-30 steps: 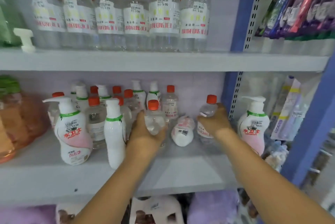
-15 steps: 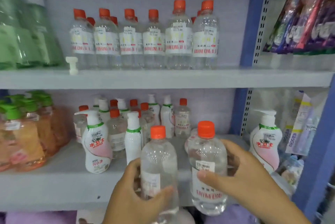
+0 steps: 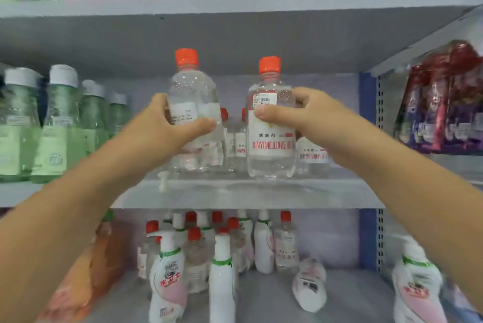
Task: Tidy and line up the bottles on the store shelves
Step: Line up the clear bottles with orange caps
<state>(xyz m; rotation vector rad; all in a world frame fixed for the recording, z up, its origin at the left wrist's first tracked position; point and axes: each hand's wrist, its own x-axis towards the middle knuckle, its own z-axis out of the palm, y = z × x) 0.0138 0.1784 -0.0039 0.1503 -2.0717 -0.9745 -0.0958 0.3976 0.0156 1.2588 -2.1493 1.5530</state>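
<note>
While each hand grips a round clear plastic bottle, the left hand clasps the bare-backed one (ribbed orange cap) at 9 o'clock of the right hand's labelled bottle.

left hand grips clear bottle | right hand grips labelled bottle (both orange-capped) | at middle shelf
</note>
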